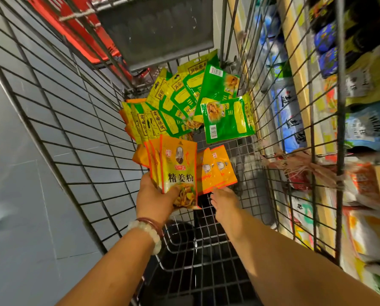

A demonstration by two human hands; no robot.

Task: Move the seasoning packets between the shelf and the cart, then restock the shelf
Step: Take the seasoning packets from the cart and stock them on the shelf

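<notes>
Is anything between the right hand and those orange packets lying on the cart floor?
Nothing visible. The right hand reaches with its fingertips at the near edge of the loose orange packets, only bare cart mesh around them.

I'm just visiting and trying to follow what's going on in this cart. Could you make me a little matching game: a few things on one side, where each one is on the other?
Things:
1. orange packets with the portrait
2. green and yellow packets
3. loose orange packets
4. red basket

Places:
A. heaped at the far end of the cart
B. outside the cart, beyond its far left side
C. gripped in the left hand
D. lying on the cart floor at the right hand fingertips

Pairs: 1-C, 2-A, 3-D, 4-B
</notes>
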